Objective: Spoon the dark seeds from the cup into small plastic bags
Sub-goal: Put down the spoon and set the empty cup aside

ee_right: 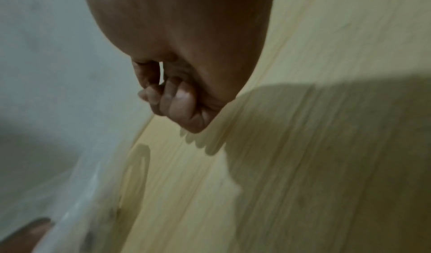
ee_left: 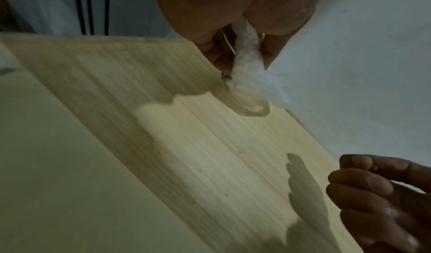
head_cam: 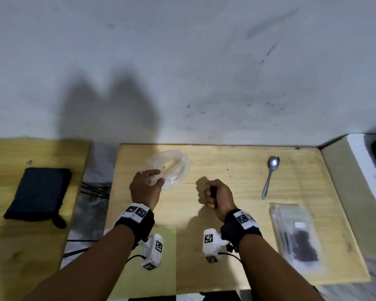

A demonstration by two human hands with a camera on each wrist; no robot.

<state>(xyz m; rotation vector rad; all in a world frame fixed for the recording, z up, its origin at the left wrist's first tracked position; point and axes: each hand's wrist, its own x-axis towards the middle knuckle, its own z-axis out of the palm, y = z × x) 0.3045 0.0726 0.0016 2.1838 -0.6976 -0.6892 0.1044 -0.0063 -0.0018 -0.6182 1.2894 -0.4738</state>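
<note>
Wooden board [head_cam: 237, 246] underneath it all. Left hand [head_cam: 144, 190] bunches a crumpled clear plastic bag [head_cam: 172, 168] between curled fingers [ee_left: 272, 48] and thumb — the rest billows beyond the fingertips. Right hand [head_cam: 218, 197] curls tight, fingers [ee_right: 177, 98] pressed together — whether they hold anything, can't tell. Small filled bags [head_cam: 297, 235] lie right of them; spoon [head_cam: 270, 174] beyond, untouched.

L hand [head_cam: 145, 187] curled, pinching; R hand [head_cam: 218, 195] a loose fist, both forearms fwd.
</note>
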